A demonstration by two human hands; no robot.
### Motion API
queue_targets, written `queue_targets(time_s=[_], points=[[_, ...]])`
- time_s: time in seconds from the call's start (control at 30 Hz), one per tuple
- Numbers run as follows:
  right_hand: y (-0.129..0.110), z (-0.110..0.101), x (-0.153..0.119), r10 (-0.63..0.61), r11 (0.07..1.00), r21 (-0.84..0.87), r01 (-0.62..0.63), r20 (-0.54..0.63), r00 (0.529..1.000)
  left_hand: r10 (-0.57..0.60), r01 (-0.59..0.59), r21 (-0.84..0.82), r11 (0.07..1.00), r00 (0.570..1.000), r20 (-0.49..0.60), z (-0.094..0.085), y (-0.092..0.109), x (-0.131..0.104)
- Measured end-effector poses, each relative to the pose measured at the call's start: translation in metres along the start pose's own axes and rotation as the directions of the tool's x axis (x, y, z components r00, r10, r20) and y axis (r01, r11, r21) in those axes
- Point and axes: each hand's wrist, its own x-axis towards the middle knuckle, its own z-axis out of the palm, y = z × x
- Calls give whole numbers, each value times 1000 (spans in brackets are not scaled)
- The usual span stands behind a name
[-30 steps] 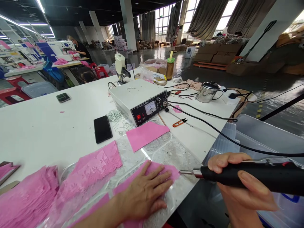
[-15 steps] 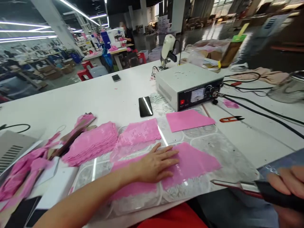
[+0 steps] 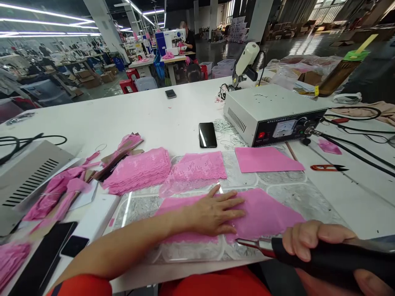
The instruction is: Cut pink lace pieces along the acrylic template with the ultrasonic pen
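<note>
My left hand [image 3: 212, 213] lies flat with spread fingers, pressing on pink fabric pieces [image 3: 267, 209] on the grey marbled board [image 3: 311, 201]. In my right hand [image 3: 317, 238] is a black-handled ultrasonic cutter [image 3: 286, 248], its metal tip pointing left at the fabric's lower edge near my left fingers. I cannot tell whether the tip touches the cloth. Behind my left hand lies a pink lace piece [image 3: 200, 166], beside a neat stack of pink lace pieces [image 3: 138, 170]. A plain pink piece [image 3: 267, 159] rests at the board's back right.
A control box [image 3: 277, 111] with a gauge and cables stands behind the board. Near it are a black phone [image 3: 207, 135] and orange thread snips [image 3: 328, 167]. At left are another grey box [image 3: 33, 181] and pink strips [image 3: 58, 197]. A person [image 3: 189, 43] sits far back.
My right hand has brought the cutter left, from beside the board to the fabric's front edge. My left hand stays on the fabric. The camera view has turned left.
</note>
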Motion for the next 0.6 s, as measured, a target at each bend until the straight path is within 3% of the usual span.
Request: queue_targets(time_s=[0.2, 0.43, 0.6], points=[[-4, 21, 4, 31, 997, -81, -18, 168, 985, 15, -14, 13, 1000, 998, -54, 5, -1, -1], [-11, 37, 7, 55, 993, -112, -34, 191, 980, 16, -15, 20, 1000, 999, -44, 5, -1, -1], [-7, 34, 7, 40, 994, -111, -16, 226, 973, 14, -14, 19, 1000, 999, -34, 5, -1, -1]])
